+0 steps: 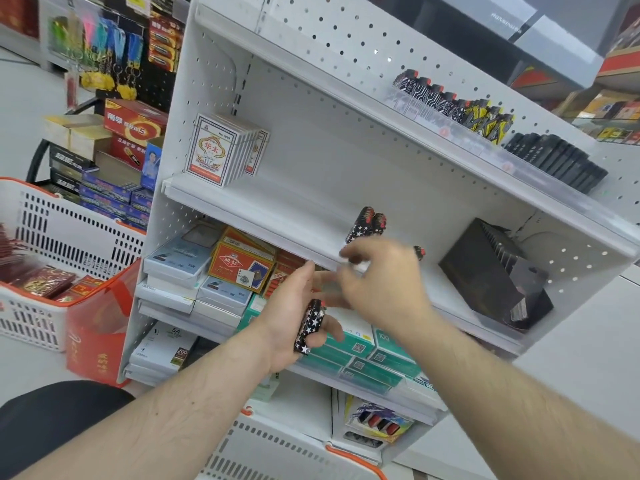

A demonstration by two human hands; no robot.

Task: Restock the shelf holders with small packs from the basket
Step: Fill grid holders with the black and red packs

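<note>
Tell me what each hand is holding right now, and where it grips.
The left hand holds star-patterned black packs by their lower part, between palm and curled fingers. The right hand is blurred; what it holds cannot be told.

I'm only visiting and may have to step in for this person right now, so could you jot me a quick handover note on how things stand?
Left hand: holds a few star-patterned packs in front of the shelf unit.
Right hand: blurred at the middle shelf; whether it grips a pack cannot be told.
Done: two or three star packs already stand on the middle shelf, just behind the right hand.
Left: place the packs from the left hand beside them, then fetch more. A white basket with orange trim sits on the left, holding red packets.
</note>
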